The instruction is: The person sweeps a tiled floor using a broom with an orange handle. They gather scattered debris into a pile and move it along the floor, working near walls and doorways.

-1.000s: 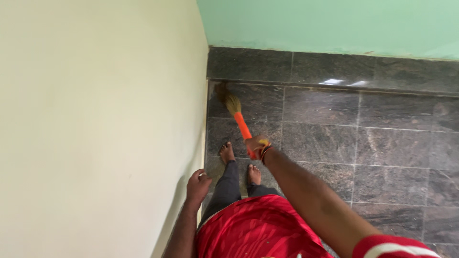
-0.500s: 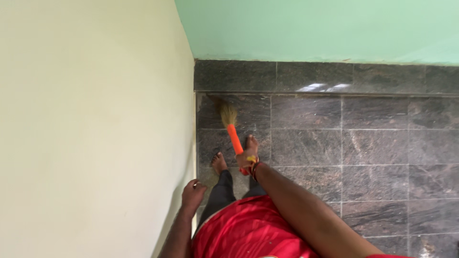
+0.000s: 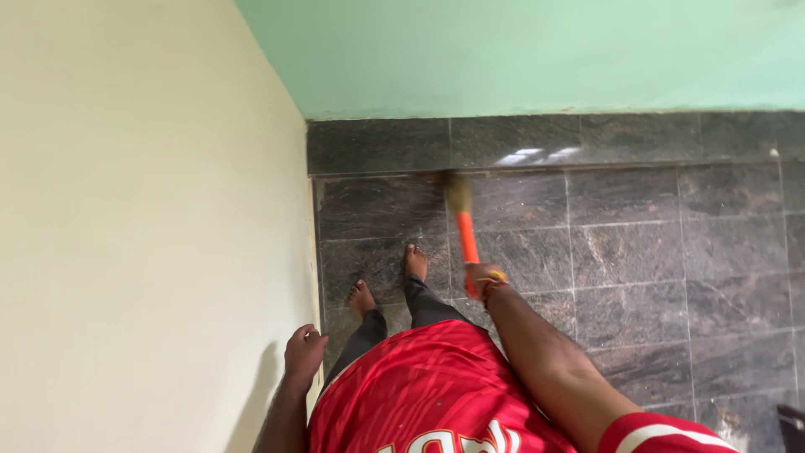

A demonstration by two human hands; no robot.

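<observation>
The right hand (image 3: 484, 279) is closed around the orange handle of a short broom (image 3: 464, 226), fingers wrapped fully round the lower end of the handle so that this grip has the tool firmly; coloured threads or bangles sit at the wrist just behind it. From that hand the broom runs forward and slightly to the left, its long axis pointing away from the body toward the base of the green wall (image 3: 520, 50). The straw-coloured bristle head lies at the far end, blurred, down on the dark stone floor (image 3: 654, 252) right where the floor tiles meet the dark skirting strip (image 3: 377, 144) under the green wall. So the bristles are ahead of the grip, the handle between, and the whole tool is on the right-hand side of the body. The left hand (image 3: 303, 354) is well apart from the broom, hanging low beside the cream wall (image 3: 142, 226) with its fingers loosely curled and nothing in it; whether it touches that wall cannot be told. Two bare feet (image 3: 362, 298) stand on the floor just left of the handle, near the corner where the two walls meet, below a red shirt (image 3: 419, 386) and dark trousers.
</observation>
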